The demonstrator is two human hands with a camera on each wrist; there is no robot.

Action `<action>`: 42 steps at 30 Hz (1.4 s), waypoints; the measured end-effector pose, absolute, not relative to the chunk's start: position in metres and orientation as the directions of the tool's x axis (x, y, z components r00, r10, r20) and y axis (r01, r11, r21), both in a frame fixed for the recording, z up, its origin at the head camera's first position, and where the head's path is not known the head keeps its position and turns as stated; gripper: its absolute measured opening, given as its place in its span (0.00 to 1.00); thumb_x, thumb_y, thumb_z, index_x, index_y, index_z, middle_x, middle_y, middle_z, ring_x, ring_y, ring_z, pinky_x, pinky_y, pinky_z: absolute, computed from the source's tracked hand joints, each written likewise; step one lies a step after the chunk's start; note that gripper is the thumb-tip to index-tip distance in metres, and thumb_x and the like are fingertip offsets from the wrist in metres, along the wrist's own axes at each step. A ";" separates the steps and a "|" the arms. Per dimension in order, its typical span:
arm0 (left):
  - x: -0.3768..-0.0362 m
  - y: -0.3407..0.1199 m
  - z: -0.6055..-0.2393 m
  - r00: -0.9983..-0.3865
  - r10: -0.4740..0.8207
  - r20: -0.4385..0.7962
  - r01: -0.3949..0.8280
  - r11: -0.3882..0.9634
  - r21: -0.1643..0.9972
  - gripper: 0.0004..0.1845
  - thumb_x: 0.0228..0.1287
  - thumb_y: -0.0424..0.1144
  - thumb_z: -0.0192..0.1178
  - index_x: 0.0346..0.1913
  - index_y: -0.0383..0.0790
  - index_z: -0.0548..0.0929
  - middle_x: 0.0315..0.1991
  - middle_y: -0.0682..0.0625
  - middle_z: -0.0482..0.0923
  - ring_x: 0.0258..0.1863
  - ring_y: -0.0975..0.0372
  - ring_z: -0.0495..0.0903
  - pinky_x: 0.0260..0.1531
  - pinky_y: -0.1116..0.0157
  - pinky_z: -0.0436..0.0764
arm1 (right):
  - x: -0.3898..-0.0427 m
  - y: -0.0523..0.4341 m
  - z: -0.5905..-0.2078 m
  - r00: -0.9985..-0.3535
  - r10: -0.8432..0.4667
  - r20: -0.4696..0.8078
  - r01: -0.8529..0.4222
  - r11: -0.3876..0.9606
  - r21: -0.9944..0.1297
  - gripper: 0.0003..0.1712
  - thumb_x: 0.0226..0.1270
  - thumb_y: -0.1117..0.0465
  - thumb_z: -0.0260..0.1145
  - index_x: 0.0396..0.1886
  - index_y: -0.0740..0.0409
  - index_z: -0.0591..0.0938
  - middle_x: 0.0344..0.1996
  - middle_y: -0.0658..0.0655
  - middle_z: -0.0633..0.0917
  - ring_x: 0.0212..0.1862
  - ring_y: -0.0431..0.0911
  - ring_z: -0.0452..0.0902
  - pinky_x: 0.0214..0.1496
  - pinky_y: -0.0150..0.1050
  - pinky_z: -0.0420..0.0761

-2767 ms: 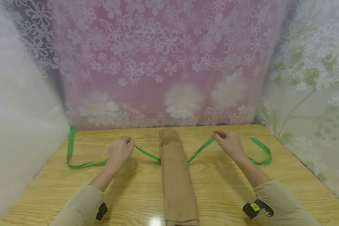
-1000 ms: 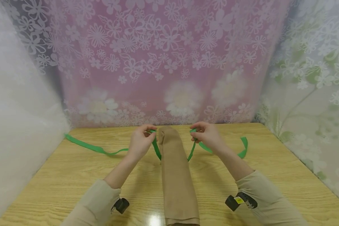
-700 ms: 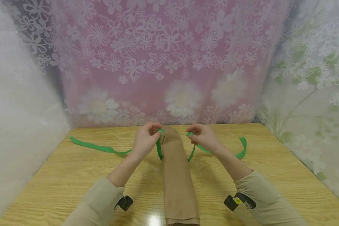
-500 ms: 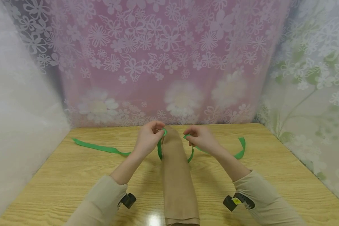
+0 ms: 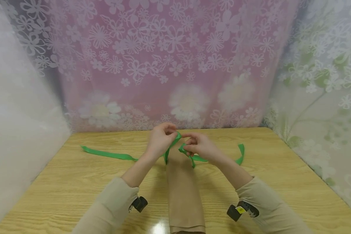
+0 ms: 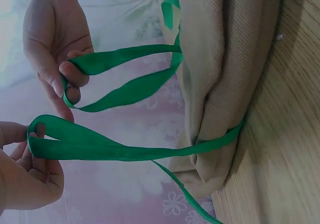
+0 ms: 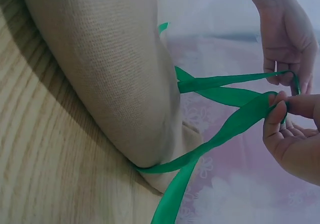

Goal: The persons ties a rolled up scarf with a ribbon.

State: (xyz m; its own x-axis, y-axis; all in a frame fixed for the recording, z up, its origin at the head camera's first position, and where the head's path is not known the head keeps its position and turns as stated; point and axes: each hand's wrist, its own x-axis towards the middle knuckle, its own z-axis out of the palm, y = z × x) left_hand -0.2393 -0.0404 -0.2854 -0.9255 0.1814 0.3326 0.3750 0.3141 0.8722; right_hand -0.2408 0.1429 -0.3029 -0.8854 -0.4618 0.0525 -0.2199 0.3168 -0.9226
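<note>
Above the counter point(image 5: 76, 182) in the head view, left hand point(image 5: 161, 139) and right hand point(image 5: 200, 148) each pinch a green ribbon point(image 5: 111, 155) loop over the rolled tan cloth point(image 5: 182, 188).

Left wrist view: both loops raised, ribbon passing beneath the roll.

Right wrist view: loops nearly meeting. Judged: tying the bow; next, crossing the loops.

The head camera looks forward and down over the wooden table point(image 5: 280, 182). Both wrist cameras sit low, seemingly near tabletop height, close beside the tan fabric roll point(image 6: 230, 74), sharing its ribbon-wrapped end.
</note>
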 end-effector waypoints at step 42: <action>-0.242 -0.025 -0.314 -0.924 0.272 0.269 0.333 0.225 0.916 0.18 0.64 0.34 0.57 0.57 0.39 0.77 0.45 0.44 0.82 0.45 0.57 0.81 0.31 0.70 0.77 | -0.245 0.136 -0.316 -0.942 -0.329 0.063 -0.060 -0.019 -0.998 0.28 0.60 0.74 0.53 0.62 0.72 0.65 0.33 0.52 0.82 0.28 0.43 0.73 0.30 0.33 0.70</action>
